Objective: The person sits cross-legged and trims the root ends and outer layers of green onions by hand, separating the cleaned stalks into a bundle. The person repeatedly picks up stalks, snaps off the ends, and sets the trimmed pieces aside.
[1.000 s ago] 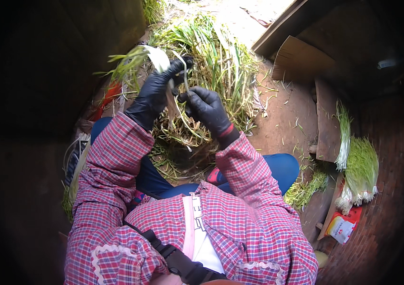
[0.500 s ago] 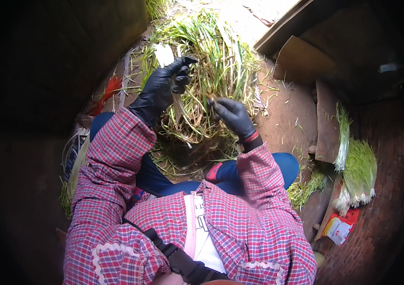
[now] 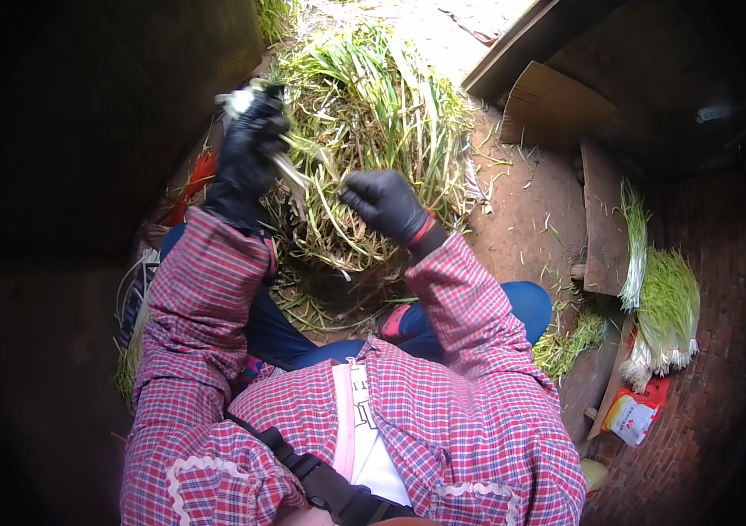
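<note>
Two black-gloved hands work on green onions above a big loose heap.

The left hand (image 3: 248, 158), in the upper left of the frame, is closed around a small bunch of green onions (image 3: 261, 118), its white ends showing above the glove. The right hand (image 3: 386, 203), near the centre, pinches a thin strip of peel (image 3: 325, 171) that runs to this bunch. Behind both hands lies the heap of green onions (image 3: 373, 114) on the earth floor. At the right edge, tidy bundles (image 3: 666, 311) rest on a board.
</note>
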The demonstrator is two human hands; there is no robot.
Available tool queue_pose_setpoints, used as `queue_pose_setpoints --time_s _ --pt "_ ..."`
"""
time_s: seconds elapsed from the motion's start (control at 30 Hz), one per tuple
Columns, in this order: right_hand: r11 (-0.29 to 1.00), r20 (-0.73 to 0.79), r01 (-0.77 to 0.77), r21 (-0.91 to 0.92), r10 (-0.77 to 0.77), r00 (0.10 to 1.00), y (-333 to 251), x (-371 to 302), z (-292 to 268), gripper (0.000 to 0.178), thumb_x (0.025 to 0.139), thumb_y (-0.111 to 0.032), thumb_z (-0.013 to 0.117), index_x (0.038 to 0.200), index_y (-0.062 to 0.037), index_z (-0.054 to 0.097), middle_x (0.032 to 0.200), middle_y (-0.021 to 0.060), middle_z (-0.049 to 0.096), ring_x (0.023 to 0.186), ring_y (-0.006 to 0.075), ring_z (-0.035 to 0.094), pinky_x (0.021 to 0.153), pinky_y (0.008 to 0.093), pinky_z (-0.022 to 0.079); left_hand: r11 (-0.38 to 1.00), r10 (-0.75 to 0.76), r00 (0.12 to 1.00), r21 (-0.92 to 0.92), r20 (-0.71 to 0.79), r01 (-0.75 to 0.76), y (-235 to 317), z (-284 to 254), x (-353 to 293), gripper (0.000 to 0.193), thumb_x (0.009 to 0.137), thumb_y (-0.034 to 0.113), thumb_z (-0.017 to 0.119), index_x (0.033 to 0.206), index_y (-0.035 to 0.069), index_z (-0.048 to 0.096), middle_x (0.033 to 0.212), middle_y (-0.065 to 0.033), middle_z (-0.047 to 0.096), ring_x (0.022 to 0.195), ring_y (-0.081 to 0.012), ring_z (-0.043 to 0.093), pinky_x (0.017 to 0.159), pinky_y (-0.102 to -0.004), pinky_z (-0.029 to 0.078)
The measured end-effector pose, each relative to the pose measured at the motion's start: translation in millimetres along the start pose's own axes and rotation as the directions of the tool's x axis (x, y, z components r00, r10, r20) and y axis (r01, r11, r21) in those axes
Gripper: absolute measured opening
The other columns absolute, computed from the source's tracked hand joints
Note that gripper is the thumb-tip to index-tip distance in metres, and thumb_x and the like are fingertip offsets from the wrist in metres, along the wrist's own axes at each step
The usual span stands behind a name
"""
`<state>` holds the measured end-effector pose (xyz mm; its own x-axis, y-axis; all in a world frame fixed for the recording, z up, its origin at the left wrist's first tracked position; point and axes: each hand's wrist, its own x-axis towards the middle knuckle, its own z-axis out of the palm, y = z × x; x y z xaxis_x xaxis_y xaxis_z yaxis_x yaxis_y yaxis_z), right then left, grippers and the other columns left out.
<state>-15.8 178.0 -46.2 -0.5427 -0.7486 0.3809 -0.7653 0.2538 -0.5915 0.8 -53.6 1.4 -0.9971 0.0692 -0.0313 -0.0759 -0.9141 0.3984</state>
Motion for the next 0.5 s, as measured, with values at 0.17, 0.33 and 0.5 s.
queue_pose_setpoints --time_s 0.17,0.33,0.5 --pt "0.729 -0.538 -0.658 0.191 0.638 0.551 122 -20 -14 0.021 0.085 -0.025 0.058 0.088 -0.0059 0.065 0.076 0.0141 0.066 0.065 0.0224 0.065 0.059 0.0322 0.051 0.857 0.354 0.931 -0.432 0.092 -0.283 79 -12 -9 0.015 0.091 0.015 0.048 0.100 0.003 0.049 0.079 -0.0016 0.046 0.062 -0.0089 0.045 0.047 -0.0197 0.040" --pt "0.553 -0.193 -0.817 -0.166 0.794 0.576 152 -5 -13 0.034 0.075 -0.028 0.067 0.095 0.0002 0.063 0.086 0.0190 0.065 0.078 0.0310 0.064 0.071 0.0378 0.049 0.909 0.278 0.951 -0.358 0.137 -0.214 77 -11 -4 0.016 0.093 0.014 0.044 0.095 -0.001 0.048 0.075 -0.0030 0.045 0.058 -0.0083 0.042 0.043 -0.0195 0.037" --pt "0.537 -0.188 -0.321 0.781 0.690 0.699 84 -14 -57 0.023 0.081 -0.009 0.064 0.101 0.0015 0.062 0.080 0.0056 0.065 0.065 0.0100 0.060 0.057 0.0222 0.048 0.978 0.182 0.960 -0.140 0.214 -0.154 35 9 -8 0.027 0.094 0.013 0.043 0.117 -0.001 0.046 0.089 -0.0058 0.057 0.069 -0.0101 0.052 0.050 -0.0183 0.043"
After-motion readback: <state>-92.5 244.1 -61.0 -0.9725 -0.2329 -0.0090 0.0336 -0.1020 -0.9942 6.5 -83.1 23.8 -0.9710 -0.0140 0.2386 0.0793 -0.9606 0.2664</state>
